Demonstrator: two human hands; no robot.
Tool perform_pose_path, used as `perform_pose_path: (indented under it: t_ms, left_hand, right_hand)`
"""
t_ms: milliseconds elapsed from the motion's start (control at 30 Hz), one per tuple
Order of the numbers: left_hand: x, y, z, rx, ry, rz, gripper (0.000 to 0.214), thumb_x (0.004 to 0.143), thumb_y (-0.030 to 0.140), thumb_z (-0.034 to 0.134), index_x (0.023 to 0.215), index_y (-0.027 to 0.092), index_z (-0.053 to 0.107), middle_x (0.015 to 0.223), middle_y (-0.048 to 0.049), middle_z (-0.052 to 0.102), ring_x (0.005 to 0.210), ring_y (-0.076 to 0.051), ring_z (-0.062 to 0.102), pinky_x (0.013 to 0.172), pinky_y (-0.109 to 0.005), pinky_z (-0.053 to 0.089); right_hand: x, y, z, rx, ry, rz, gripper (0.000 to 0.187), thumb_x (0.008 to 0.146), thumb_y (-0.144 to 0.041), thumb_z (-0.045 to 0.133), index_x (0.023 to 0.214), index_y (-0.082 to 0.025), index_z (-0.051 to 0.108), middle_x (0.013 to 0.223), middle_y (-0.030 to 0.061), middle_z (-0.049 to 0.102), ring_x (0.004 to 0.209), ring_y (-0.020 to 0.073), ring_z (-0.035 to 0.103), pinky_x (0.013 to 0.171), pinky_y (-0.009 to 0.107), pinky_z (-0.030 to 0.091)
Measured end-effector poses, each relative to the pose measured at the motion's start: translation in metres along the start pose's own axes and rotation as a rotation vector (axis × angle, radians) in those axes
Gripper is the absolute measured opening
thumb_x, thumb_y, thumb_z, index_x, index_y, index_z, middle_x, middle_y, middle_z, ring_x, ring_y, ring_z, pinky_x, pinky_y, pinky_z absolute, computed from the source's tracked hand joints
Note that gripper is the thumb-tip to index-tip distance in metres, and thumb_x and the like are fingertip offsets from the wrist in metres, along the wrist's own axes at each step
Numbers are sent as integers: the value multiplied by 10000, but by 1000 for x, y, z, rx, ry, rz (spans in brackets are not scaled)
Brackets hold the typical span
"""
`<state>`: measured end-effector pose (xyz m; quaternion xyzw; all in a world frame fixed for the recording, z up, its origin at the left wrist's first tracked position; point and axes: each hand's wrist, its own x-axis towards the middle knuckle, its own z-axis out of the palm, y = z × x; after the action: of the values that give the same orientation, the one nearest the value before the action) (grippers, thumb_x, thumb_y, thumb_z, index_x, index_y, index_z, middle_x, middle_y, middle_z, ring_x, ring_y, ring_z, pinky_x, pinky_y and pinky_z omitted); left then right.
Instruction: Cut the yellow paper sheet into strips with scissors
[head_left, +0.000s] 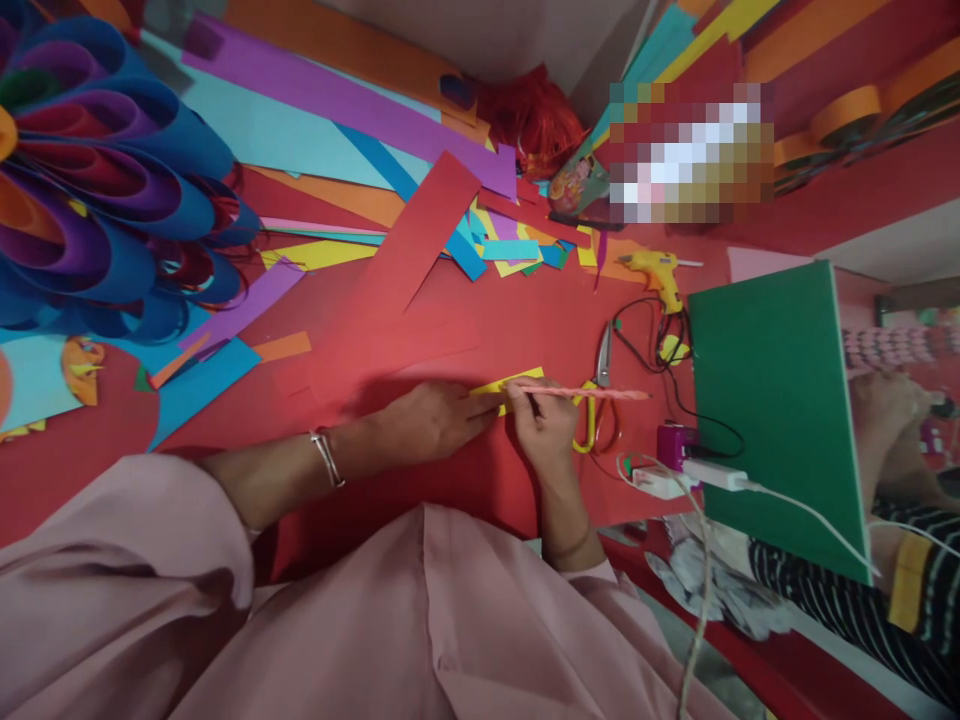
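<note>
Low in the middle of the head view, my left hand (431, 422) presses its closed fingers onto a small piece of yellow paper (529, 377) on the red tabletop. My right hand (549, 425) pinches a pink pencil (604, 393) at that paper, its long end pointing right. The pencil's tip and part of the paper are hidden by my fingers. Just right of my right hand lie scissors (604, 360) with yellow and orange handles, partly under the pencil.
Coloured paper strips (330, 95) and small scraps (510, 250) cover the back. A blue paper flower (112, 180) stands left. A yellow glue gun (656, 270), its cord and a green board (780, 400) are at right. Another person's arm (892, 430) shows beyond the board.
</note>
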<state>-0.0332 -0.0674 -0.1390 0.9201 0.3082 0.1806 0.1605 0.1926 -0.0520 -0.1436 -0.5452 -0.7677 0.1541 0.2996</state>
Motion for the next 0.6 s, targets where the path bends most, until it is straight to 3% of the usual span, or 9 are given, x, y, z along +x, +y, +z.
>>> perform_pose_path:
  t_ms: [133, 333, 500, 600]
  left_hand:
    - [0, 1, 0, 88, 49, 34, 318, 1096, 151, 418, 1253, 118, 692, 1287, -133, 751, 814, -197, 713, 621, -323, 523]
    - [-1, 0, 2, 108, 89, 42, 311, 1086, 130, 424, 1226, 140, 702, 1298, -105, 751, 806, -185, 715, 636, -325, 544]
    - [0, 0, 3, 97, 94, 44, 300, 1096, 154, 428, 1220, 123, 700, 1228, -116, 763, 810, -185, 722, 637, -329, 552]
    - [0, 1, 2, 41, 105, 16, 299, 1089, 141, 433, 1237, 143, 693, 1236, -106, 762, 799, -174, 719, 626, -311, 540]
  right_hand:
    - [3, 5, -1, -167, 194, 27, 277, 1044, -349, 603, 889, -208, 784, 907, 91, 838, 819, 256, 762, 811, 395, 551]
    - [3, 3, -3, -23, -10, -52, 302, 1062, -342, 577, 877, -220, 781, 844, 50, 809, 784, 218, 730, 771, 358, 528]
    - [4, 11, -2, -212, 205, 6, 302, 1054, -343, 580, 872, -214, 784, 888, 79, 828, 803, 243, 727, 819, 395, 522]
    - [5, 7, 0, -126, 141, -39, 310, 1064, -347, 563, 885, -220, 781, 867, 64, 820, 799, 232, 720, 804, 381, 528]
